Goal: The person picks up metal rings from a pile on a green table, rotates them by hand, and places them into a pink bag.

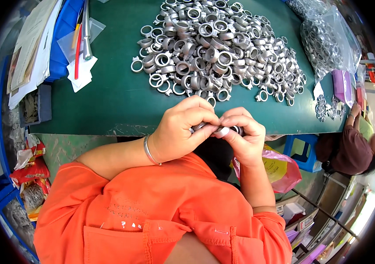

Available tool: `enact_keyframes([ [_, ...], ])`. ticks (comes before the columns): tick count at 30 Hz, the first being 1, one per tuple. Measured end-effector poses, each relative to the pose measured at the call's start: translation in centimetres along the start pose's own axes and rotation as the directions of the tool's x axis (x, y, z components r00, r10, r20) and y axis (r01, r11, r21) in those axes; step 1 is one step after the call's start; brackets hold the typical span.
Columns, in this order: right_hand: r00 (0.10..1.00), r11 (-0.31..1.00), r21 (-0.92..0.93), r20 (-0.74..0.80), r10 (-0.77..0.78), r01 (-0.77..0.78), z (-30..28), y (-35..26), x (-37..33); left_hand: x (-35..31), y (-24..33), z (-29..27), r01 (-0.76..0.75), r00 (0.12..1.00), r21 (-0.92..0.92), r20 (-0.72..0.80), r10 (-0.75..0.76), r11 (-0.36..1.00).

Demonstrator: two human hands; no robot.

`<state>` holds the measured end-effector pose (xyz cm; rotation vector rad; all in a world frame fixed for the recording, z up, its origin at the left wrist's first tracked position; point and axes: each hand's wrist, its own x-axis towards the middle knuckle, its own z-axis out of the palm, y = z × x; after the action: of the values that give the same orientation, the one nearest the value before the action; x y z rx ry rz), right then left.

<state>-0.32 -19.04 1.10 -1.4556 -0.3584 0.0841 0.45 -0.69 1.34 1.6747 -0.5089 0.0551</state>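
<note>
My left hand [181, 125] and my right hand [245, 136] meet at the near edge of the green table, fingertips touching. The fingers of my left hand close round a grey metal ring [198, 126], mostly covered by them. In my right hand another grey metal ring [239, 130] shows between the fingers. Something white, like tape [222, 132], wraps the right thumb. A large heap of similar metal rings [214, 48] lies just beyond my hands, some with a small lug on the side. How the held rings meet is hidden by my fingers.
Left on the table [95, 101] are a blue tray [66, 39], papers [31, 48], a red pen [78, 53] and a metal rod [86, 35]. Clear bags of rings [324, 44] stand far right. Another person [350, 147] works at the right, beside a blue stool [303, 152].
</note>
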Motion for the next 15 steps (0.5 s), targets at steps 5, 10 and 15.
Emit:
enact_keyframes([
  [5,0.997,0.996,-0.033,-0.006,-0.078,0.078,0.0,0.4,0.0,0.3,0.2,0.1,-0.043,0.993,-0.008,-0.107,0.042,0.999],
  [10,0.907,0.624,0.696,0.098,0.409,-0.356,1.4,-0.3,-0.8,1.9,2.2,-0.8,-0.369,0.907,0.130,-0.164,0.387,0.920],
  [15,0.790,0.025,0.940,0.272,0.549,-0.341,3.0,-1.1,-0.1,3.7,3.6,0.4,-0.597,0.763,0.285,0.489,0.422,0.750],
])
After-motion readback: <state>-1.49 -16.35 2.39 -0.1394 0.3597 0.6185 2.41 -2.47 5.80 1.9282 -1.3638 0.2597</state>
